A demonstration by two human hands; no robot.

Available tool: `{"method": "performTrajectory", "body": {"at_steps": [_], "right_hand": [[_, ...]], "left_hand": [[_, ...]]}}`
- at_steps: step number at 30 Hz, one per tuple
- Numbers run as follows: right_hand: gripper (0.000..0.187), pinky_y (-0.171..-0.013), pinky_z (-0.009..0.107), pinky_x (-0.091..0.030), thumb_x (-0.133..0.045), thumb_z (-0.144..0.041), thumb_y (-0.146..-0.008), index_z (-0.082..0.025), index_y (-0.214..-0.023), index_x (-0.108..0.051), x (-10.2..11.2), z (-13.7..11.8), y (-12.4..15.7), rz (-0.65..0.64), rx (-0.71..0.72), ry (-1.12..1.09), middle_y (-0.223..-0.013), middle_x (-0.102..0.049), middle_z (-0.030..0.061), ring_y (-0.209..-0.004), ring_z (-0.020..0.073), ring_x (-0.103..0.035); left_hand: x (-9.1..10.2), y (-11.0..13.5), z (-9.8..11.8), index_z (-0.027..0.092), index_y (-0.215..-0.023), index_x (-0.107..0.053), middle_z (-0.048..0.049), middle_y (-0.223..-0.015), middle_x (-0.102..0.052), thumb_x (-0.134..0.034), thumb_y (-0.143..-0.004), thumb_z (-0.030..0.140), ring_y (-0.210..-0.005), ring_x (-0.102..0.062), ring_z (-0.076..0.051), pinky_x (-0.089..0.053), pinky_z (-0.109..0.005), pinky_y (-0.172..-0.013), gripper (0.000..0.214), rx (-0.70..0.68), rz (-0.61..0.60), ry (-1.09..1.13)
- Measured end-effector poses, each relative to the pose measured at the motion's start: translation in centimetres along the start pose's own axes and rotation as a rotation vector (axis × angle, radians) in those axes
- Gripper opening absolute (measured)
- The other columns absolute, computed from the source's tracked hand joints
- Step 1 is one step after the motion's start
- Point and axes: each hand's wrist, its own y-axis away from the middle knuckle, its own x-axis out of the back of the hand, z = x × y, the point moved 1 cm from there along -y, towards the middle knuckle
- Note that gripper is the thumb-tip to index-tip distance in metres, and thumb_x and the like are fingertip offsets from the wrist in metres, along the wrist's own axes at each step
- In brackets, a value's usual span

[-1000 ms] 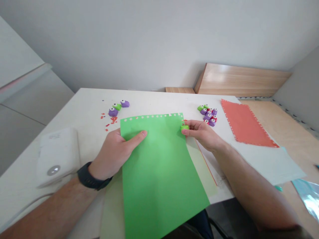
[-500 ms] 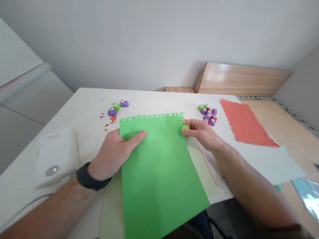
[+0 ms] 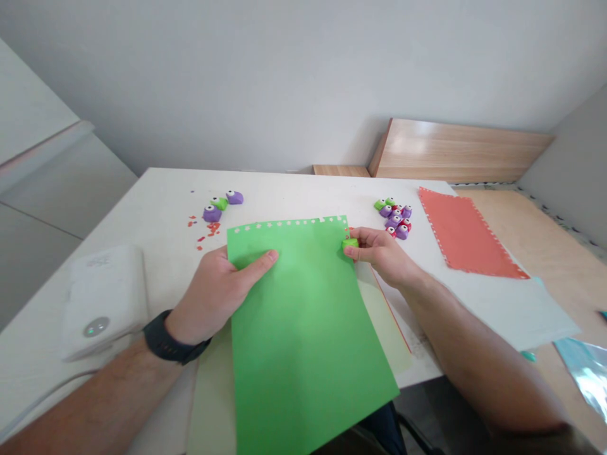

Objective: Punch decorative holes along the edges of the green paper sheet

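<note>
Pinching a green craft punch (image 3: 350,243) at the right edge of the green paper sheet (image 3: 303,354): right hand (image 3: 379,251) fingers grasping it, left hand (image 3: 213,297) unclenched, pressing the sheet flat (star-shaped holes (image 3: 284,224) line the top edge).

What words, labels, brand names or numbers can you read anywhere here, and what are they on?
No word, brand or number can be read in this view.
Top of the white box: a small faint mark, too blurred to read.
Pale sheet beside the right forearm: faint marks, too small and blurred to read.
</note>
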Motion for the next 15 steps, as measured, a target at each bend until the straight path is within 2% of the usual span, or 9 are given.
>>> {"method": "performTrajectory", "body": {"at_steps": [7,15], "right_hand": [[0.035,-0.072,0.034,-0.042,-0.092,-0.042,-0.072,-0.021,-0.096,-0.076,0.1,0.2,0.0,0.03,0.008,0.038,-0.087,-0.07,0.0013,-0.076,0.0177,-0.056],[0.033,-0.077,0.035,-0.045,-0.089,-0.038,-0.074,-0.021,-0.099,-0.075,0.1,0.6,-0.2,0.02,0.016,0.068,-0.092,-0.071,0.0025,-0.081,0.0195,-0.059]], "left_hand": [[0.0,-0.2,-0.6,0.024,-0.114,-0.081,-0.0076,-0.121,-0.082,-0.085,-0.081,0.052,-0.104,-0.079,-0.035,-0.067,-0.044,-0.091,0.044,-0.007,0.021,0.011],[0.0,-0.2,-1.0,0.026,-0.115,-0.081,-0.0051,-0.122,-0.081,-0.083,-0.084,0.05,-0.108,-0.078,-0.034,-0.065,-0.043,-0.097,0.039,-0.019,0.021,-0.009]]}}
